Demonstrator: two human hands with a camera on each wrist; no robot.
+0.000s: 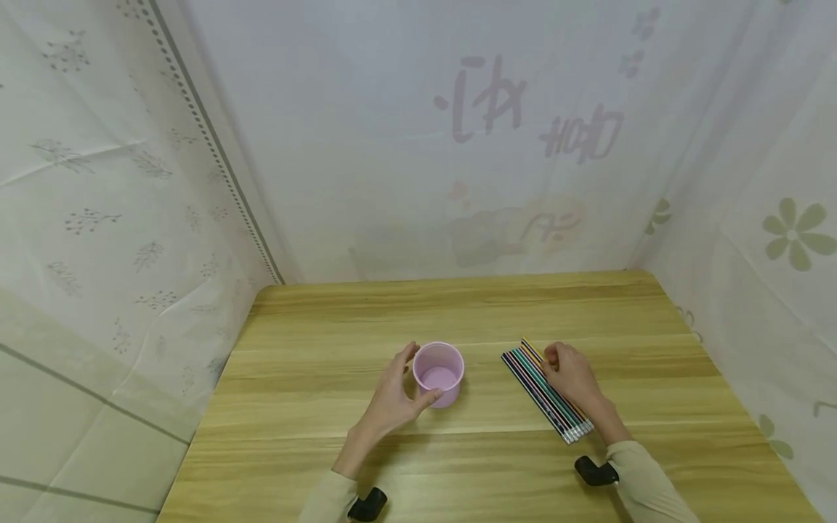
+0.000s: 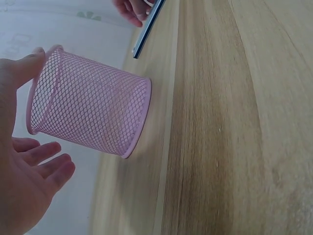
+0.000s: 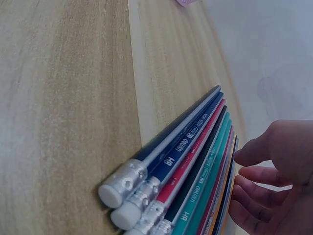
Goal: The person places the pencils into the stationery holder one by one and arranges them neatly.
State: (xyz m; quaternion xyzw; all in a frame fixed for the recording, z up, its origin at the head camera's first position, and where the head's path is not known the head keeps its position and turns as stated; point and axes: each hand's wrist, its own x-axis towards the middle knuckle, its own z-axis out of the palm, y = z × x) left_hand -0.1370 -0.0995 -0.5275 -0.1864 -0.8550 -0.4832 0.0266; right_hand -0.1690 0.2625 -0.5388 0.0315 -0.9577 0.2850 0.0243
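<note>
A pink mesh pen holder stands upright on the wooden table, its mouth facing up and nothing inside. My left hand is beside it, thumb at the rim; in the left wrist view the other fingers spread loosely apart from the mesh. A row of several pencils lies side by side to the right, white erasers toward me, in navy, red, black, green and yellow. Along the row's right edge, my right hand has its bent fingertips right at the outermost pencils, thumb and forefinger apart in the right wrist view.
The wooden table reaches back to a pale printed curtain. More patterned cloth hangs at the left and right sides. A black wrist mount is on the left forearm and another black mount on the right.
</note>
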